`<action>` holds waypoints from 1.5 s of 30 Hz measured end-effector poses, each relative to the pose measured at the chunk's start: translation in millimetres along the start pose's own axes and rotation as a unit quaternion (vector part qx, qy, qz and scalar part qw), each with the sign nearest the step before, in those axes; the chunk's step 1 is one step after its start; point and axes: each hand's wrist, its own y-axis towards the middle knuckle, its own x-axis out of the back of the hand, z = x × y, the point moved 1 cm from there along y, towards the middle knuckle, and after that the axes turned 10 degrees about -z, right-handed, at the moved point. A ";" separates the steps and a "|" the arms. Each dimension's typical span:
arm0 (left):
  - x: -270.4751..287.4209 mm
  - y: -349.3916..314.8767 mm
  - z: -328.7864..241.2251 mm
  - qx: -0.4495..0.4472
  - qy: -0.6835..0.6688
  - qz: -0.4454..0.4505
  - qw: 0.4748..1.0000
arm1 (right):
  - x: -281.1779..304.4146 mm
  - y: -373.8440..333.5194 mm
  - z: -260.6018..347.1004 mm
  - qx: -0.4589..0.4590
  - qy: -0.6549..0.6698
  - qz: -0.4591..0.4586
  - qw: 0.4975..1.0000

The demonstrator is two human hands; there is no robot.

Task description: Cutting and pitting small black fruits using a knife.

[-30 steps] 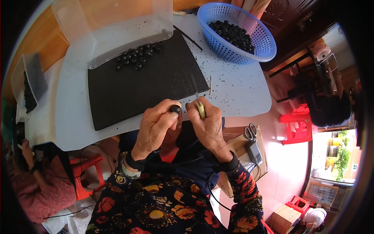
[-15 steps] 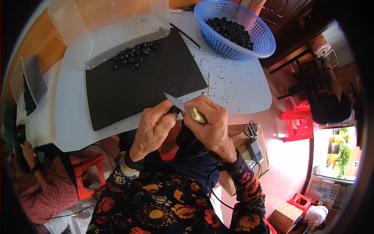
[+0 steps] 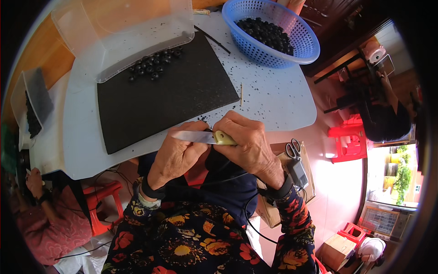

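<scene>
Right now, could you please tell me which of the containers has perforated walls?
The blue basket on the table, holding black round pieces: holes cover its wall. The large clear box and smaller clear box, left of it, show none.

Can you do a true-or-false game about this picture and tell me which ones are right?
1. The right hand holds a knife. True.
2. All the round black things are in the blue basket. False: some are heaped on the black mat.
3. A thin stick lies on the table, beside the mat. True.
4. The scissors lie on the mat. False: they are off to the person's right.
5. The knife's blade points toward the person's left. True.
6. The knife's handle is bright red. False: it is pale yellow-green.
</scene>
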 end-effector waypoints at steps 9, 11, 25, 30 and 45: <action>-5.2 -3.2 3.8 0.047 -0.115 -0.012 0.992 | -26.7 -18.8 -13.8 -0.264 0.138 -0.108 0.948; -3.4 -4.7 9.1 0.048 -0.115 -0.015 0.992 | -26.8 -22.3 -19.4 -0.270 0.144 -0.106 0.946; 0.2 -1.0 2.6 0.054 -0.056 -0.009 0.997 | -18.3 -16.8 -4.4 -0.045 0.059 -0.115 0.991; 6.5 -1.6 5.5 0.028 -0.004 0.035 0.999 | -12.2 -15.1 -4.3 -0.030 0.054 -0.063 0.996; -7.3 -4.8 -6.3 0.052 -0.057 0.001 0.997 | -23.5 -12.6 -22.4 -0.056 0.061 -0.130 0.988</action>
